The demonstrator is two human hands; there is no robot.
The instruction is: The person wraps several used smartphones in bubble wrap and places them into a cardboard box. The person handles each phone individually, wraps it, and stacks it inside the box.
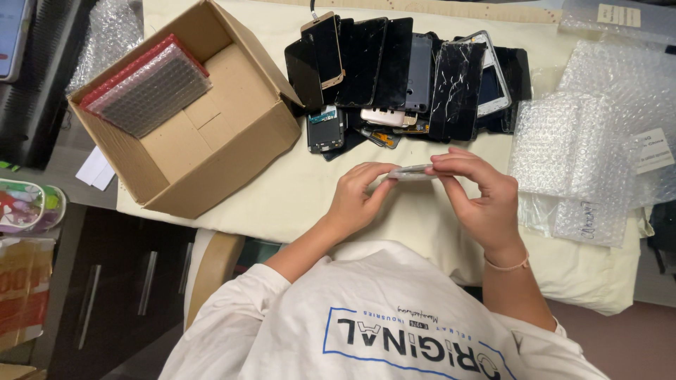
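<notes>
both hands meet over the cream cloth-covered table [296, 204] and share one thing — a thin, flat phone part [412, 172], seen edge-on so its face cannot be made out. the left hand [357, 197] pinches its left end between thumb and fingertips; the right hand [479, 193] clamps the right end, fingers laid along the top edge and thumb beneath. the part hangs level between the two grips, clear of the cloth.

just beyond the grip, farther from the person, lies a heap of phones and screens [408, 77], dark glass mostly, overlapping each other; one with a cracked black screen [458, 88] sits nearly straight ahead of the right fingers, and a small bare circuit module [325, 129] lies ahead of the left ones. out to the left of the grip stands an open cardboard box [190, 119] with a bubble-wrapped packet with red edging [148, 86] leaning in its far corner. to the right of the grip, near the right wrist, is a pile of clear bubble wrap sheets [584, 155] — some carry paper labels. a thin band [507, 265] circles the right wrist.
</notes>
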